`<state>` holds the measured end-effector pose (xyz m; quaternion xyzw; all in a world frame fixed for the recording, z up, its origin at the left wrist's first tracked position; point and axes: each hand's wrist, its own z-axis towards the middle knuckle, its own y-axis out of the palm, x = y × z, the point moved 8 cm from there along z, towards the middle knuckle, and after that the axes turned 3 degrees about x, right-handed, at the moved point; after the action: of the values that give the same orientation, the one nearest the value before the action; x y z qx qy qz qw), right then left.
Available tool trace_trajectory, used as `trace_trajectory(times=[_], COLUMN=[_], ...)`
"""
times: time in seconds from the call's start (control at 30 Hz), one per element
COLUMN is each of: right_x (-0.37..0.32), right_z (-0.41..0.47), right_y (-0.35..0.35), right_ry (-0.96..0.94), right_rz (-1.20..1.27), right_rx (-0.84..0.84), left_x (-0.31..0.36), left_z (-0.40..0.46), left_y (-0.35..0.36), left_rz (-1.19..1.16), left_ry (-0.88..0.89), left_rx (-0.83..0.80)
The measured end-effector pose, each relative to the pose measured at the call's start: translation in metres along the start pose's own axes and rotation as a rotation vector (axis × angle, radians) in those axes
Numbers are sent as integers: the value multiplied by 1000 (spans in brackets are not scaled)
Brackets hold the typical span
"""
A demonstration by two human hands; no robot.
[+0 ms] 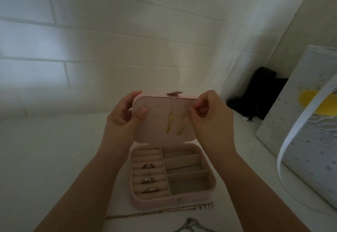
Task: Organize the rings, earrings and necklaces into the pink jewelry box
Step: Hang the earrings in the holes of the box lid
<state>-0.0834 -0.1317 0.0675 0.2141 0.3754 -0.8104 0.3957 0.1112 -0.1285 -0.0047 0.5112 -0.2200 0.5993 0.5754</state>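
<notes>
The pink jewelry box stands open on the white surface, its lid upright. My left hand grips the lid's left edge. My right hand pinches a blurred gold earring against the lid's right side. A gold drop earring hangs from the lid's holes in the middle. Several rings sit in the ring rolls on the box's left. The divided compartments on its right hold nothing. A gold chain necklace and a silver chain necklace lie in front of the box.
A white tiled wall rises behind the box. A black pouch lies at the back right. A dotted white gift bag with a white handle stands at the right.
</notes>
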Motion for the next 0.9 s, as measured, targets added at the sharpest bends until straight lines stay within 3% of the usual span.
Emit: trace_trajectory(times=[0.57, 0.77, 0.9], right_x=[-16, -23, -18], right_z=[4, 0, 2], right_y=[2, 11, 5], right_ry=[-109, -199, -149], right_rz=[-130, -207, -192], right_rx=[62, -14, 32], left_x=[1, 1, 0], left_z=[1, 1, 1], left_y=[-1, -2, -2], left_rz=[-24, -3, 4], left_ry=[9, 12, 5], left_rx=[-4, 3, 6])
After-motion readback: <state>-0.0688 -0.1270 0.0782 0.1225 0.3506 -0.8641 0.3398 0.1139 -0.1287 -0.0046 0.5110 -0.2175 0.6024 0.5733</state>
